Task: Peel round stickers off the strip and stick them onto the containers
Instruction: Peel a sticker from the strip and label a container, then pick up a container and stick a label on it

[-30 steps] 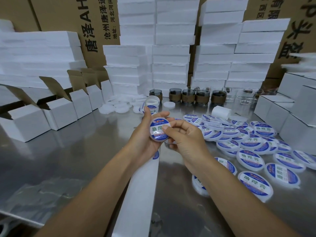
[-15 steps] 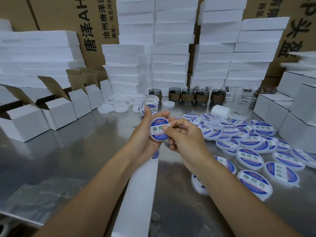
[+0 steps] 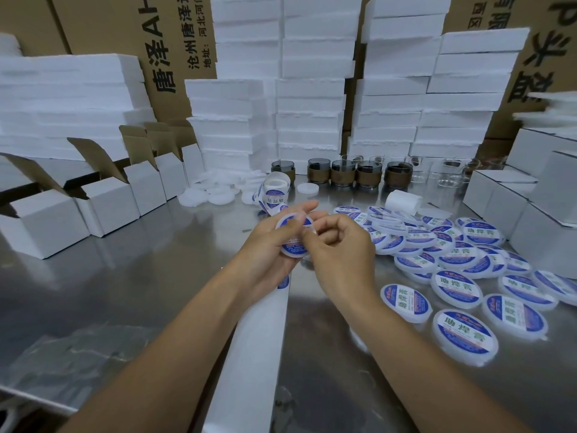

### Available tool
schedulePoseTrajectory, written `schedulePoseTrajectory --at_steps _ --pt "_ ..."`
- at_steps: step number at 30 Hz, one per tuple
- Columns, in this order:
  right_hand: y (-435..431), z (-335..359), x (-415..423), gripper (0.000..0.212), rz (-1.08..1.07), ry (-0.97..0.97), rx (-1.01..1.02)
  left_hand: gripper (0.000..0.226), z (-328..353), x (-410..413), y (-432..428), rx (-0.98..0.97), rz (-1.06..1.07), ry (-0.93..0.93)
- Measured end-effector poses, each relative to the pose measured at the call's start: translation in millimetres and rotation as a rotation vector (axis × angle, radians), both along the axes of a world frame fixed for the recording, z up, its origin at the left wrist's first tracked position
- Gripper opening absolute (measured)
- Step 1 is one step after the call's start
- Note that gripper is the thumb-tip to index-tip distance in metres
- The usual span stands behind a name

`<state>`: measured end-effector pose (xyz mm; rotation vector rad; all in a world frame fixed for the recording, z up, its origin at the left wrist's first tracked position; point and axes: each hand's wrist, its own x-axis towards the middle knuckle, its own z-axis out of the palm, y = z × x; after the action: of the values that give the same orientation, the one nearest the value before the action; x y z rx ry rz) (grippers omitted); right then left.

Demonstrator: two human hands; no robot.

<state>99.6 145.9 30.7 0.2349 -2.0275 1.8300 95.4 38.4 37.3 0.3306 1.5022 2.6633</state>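
Above the far end of the white backing strip (image 3: pixel 256 339), the left hand (image 3: pixel 265 248) grips a round stickered container (image 3: pixel 292 247). The right hand (image 3: pixel 342 245), fingers curled, pinches its right rim. Finished containers (image 3: pixel 459 329) lie right of the strip.

Light was even, cool and fairly bright; source could not be told. No hard shadows. Steel table (image 3: pixel 131 295) carried broad soft glare and milky reflections on its left half, darker toward its near edge. Foam blocks (image 3: pixel 309 98) behind table were nearly blown out, texture lost. Left hand (image 3: pixel 265 248), right hand (image 3: pixel 340 251) and container (image 3: pixel 292 245) above table's middle were smeared by motion blur. Foam sheets (image 3: pixel 549 104) beyond table's right end were streaked. Boxes (image 3: pixel 40 226) on table's left end bowed from wide-angle distortion.
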Motion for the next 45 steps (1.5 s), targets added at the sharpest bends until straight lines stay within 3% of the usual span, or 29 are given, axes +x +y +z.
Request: schedulePoseTrajectory --at_steps 9,13,17,21,25,28,33,37,45 --pt "4.2 -2.9 0.4 0.02 -0.096 0.128 0.331 0.029 -2.1 0.8 0.3 -0.029 -0.054 0.051" --pt "7.8 -4.6 -0.4 0.032 -0.127 0.117 0.503 0.032 -4.0 -1.4 -1.2 -0.038 -0.048 0.067" --pt "9.5 -1.0 -3.6 0.04 0.077 -0.114 0.177 0.035 -5.5 -3.8 -2.9 -0.003 -0.033 0.067" --pt "10.4 3.1 -6.8 0.027 0.231 -0.231 -0.017 0.031 -5.9 -4.3 -4.6 0.005 -0.016 0.081" --pt "8.9 0.8 -5.7 0.01 0.349 -0.21 0.097 0.025 -6.3 -5.4 -6.6 0.019 0.047 0.032" --pt "6.9 -0.4 -5.0 0.013 0.351 -0.197 0.079 0.023 -5.2 -6.0 -7.7 -0.021 0.084 0.019" --pt "8.4 1.1 -7.9 0.02 0.24 -0.22 -0.032 0.02 -10.7 -5.9 -4.9 -0.33 0.271 0.028" --pt "10.7 3.4 -6.5 0.03 0.164 -0.213 -0.052 0.021 -12.4 -5.8 -3.3 -0.399 0.286 0.083" --pt "11.7 2.0 -8.0 0.024 0.108 -0.189 -0.065 0.027 -12.4 -2.9 -1.3 -0.436 0.242 0.15"
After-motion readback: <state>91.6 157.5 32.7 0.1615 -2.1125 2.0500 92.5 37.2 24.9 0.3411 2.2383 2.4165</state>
